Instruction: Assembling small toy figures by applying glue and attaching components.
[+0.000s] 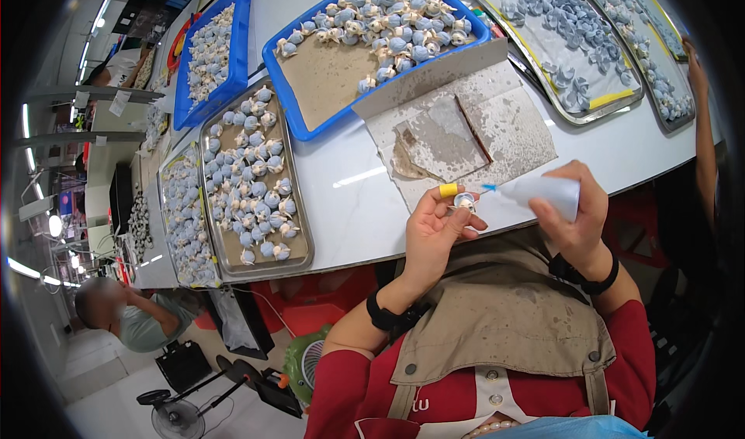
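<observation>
Over the near edge of the table, my left hand (434, 228) pinches a small blue-and-cream figurine (465, 201) between thumb and fingers. A yellow wrap (448, 190) covers one of its fingertips. My right hand (583, 210) is closed around a translucent white squeeze bottle (543, 194), tilted on its side. Its thin nozzle, with a blue part (489, 187) near the tip, points left at the figurine. The tip is close to the figurine; whether they touch I cannot tell. Beyond my hands lies a stained cardboard sheet (516, 125) with a brown strip on it.
A blue tray (291, 121) of similar figurines stands behind the cardboard. Metal trays (303, 257) of them lie to the left, beside a blue bin (242, 47). At the far right, a metal tray (578, 117) holds blue-grey petal-like pieces. Another person's arm (702, 129) reaches in there.
</observation>
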`<state>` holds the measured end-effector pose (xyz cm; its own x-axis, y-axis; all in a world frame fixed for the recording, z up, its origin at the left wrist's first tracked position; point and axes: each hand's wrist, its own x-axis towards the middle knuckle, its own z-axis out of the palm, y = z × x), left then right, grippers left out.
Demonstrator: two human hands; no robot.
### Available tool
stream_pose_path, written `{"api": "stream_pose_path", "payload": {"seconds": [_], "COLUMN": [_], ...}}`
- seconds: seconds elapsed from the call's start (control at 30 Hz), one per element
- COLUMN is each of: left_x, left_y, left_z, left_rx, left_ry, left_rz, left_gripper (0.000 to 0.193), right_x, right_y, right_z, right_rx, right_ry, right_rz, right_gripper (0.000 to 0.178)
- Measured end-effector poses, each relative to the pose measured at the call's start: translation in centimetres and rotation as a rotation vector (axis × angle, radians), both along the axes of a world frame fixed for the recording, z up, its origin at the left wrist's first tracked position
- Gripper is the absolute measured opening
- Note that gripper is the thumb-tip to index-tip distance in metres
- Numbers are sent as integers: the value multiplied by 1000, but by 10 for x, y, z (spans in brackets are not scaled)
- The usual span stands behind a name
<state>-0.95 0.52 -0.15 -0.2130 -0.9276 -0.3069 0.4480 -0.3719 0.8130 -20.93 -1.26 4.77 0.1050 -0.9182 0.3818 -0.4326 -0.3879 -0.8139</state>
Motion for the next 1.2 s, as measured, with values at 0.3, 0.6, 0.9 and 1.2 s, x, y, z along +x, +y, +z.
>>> {"api": "stream_pose_path", "payload": {"seconds": [0.3,0.6,0.9,1.2], "left_x": [15,11,4,-3], "left_y": [-13,-10,-6,-3], "left_z": [1,-1,-3,-4], "left_rx": [120,66,40,-101], "left_ry": [335,173,139,64], "left_rz": [-133,-172,-56,-71], "left_gripper": [30,29,35,48], "right_x": [-5,-100,-78,9], "right_y": [-53,-127,-125,-13], "right_z": [-25,-8,7,-5], "right_rx": [279,-72,195,199], "right_ry": [223,787,228,12], "right_rz": [-62,-128,39,382], "right_gripper": [33,14,18,29]}}
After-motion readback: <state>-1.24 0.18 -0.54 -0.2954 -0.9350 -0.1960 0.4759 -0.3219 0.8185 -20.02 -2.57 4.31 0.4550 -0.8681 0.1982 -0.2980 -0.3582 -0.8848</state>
